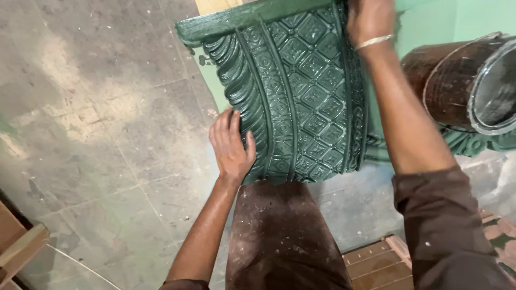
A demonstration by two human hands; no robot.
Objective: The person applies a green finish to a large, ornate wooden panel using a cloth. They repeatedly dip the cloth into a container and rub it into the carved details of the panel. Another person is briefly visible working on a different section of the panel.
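As seen from above, one dark green carved ornamental panel (301, 91), curved and glossy with wet-looking paint, fills the upper centre of the frame. Its relief counts one broad band of diamond lattice, one band of rope-like fluting along its left edge, and one flat ledge across the top.

Hands, two. Left hand (231, 145), centre of frame: open, fingers together and stretched flat, palm laid against the fluted left edge of the panel near its lower corner; it grips nothing. Right hand (370, 19), top right of centre: set on the panel's upper right edge, fingers hidden beyond the frame top, so how far it is closed cannot be told. One thin pale metal bangle (374, 41) circles that wrist. The panel lies between the two hands, touching both, and its lower edge meets the person's brown-clad knee (279, 236) at lower centre.

Further items: one brown-stained round bucket (462, 80) with a wire handle, tilted, at the right edge, just beside the right forearm; one grey stone-tiled floor (97, 118), dusty, across the left half; one pale green painted surface (430, 24) behind the panel at upper right; one brown slatted wooden piece (376, 263) at lower right; pale timber offcuts (19, 241) at lower left.
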